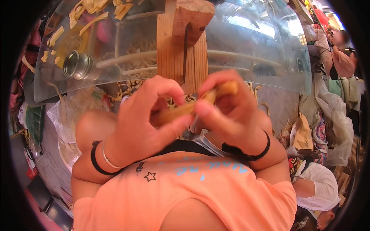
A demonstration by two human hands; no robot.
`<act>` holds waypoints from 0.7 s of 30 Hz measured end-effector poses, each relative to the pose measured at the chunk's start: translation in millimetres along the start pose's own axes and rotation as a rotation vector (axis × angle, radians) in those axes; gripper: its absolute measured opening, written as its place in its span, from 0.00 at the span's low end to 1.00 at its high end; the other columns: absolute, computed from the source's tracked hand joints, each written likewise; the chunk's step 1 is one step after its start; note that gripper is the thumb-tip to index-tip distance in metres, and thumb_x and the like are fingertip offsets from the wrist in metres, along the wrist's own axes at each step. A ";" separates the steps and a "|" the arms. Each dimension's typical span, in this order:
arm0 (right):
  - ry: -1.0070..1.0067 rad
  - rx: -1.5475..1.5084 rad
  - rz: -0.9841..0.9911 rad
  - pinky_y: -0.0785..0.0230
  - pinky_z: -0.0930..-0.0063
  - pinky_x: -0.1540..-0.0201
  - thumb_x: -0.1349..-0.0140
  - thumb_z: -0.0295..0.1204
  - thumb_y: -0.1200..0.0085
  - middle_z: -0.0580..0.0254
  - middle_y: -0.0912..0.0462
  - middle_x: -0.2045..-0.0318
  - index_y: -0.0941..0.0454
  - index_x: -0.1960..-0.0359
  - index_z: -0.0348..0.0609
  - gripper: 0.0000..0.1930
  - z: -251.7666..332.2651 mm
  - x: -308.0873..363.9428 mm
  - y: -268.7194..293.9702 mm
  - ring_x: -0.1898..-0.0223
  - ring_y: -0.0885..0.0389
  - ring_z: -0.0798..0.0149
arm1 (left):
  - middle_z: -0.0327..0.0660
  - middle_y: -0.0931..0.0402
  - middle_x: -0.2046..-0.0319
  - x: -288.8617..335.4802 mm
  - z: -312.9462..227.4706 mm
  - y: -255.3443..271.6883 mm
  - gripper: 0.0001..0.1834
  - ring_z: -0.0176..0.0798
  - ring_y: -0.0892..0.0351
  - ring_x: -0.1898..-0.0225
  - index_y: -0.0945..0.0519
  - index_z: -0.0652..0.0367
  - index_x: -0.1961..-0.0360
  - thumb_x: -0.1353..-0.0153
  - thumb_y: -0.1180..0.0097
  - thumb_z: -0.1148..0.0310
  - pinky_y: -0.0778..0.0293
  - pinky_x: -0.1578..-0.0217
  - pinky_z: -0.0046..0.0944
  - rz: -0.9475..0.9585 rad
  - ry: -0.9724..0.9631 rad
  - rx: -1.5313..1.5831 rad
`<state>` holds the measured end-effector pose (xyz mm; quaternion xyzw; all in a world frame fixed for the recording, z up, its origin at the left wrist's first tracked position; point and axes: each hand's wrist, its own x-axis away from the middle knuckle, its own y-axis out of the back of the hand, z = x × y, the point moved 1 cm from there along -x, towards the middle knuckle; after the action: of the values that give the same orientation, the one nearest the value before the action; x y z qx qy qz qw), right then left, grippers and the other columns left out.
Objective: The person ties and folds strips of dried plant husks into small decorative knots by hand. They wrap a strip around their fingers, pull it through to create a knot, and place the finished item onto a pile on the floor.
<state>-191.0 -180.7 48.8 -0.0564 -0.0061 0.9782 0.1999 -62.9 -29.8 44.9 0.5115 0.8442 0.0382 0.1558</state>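
Tan strip (194, 104) pinched between both hands at chest height, in front of upright wooden block (184, 46). Long axis diagonal: far end up-right, near end down-left. Left hand (144, 121) closed on lower end, thumb pressed along it. Right hand (227, 109) closed on upper end. Clear curved sheet (262, 50) behind, shavings (92, 11) scattered on top.

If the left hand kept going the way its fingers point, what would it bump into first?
Probably the right hand: the left hand points across at it, both gripping the same tan strip. Depth is hard to judge.
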 end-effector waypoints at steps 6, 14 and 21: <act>-0.086 -0.129 -0.267 0.36 0.87 0.71 0.36 0.26 0.40 0.71 0.24 0.69 0.29 0.56 0.38 0.12 -11.1 -32.8 7.7 0.72 0.29 0.81 | 0.39 0.23 0.72 -24.3 10.0 15.4 0.06 0.31 0.24 0.71 0.22 0.61 0.65 0.41 0.37 0.74 0.29 0.68 0.30 -0.292 0.052 -0.149; -0.091 0.363 -0.144 0.36 0.87 0.67 0.35 0.34 0.41 0.69 0.23 0.66 0.25 0.58 0.38 0.12 -23.3 -35.6 17.4 0.69 0.27 0.79 | 0.35 0.25 0.71 -36.1 29.6 19.6 0.04 0.28 0.28 0.70 0.23 0.61 0.64 0.35 0.44 0.72 0.31 0.67 0.28 -0.166 0.161 -0.292; 0.273 0.635 0.109 0.34 0.70 0.65 0.46 0.30 0.34 0.52 0.25 0.63 0.20 0.49 0.40 0.21 11.7 -12.0 4.0 0.67 0.28 0.58 | 0.35 0.25 0.65 -7.7 -4.6 5.1 0.09 0.23 0.30 0.68 0.30 0.62 0.50 0.29 0.53 0.73 0.32 0.66 0.24 -0.160 0.185 0.401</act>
<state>-182.9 -189.0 61.5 -0.1219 0.3282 0.9240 0.1541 -56.6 -33.7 52.1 0.4578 0.8835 -0.0961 -0.0244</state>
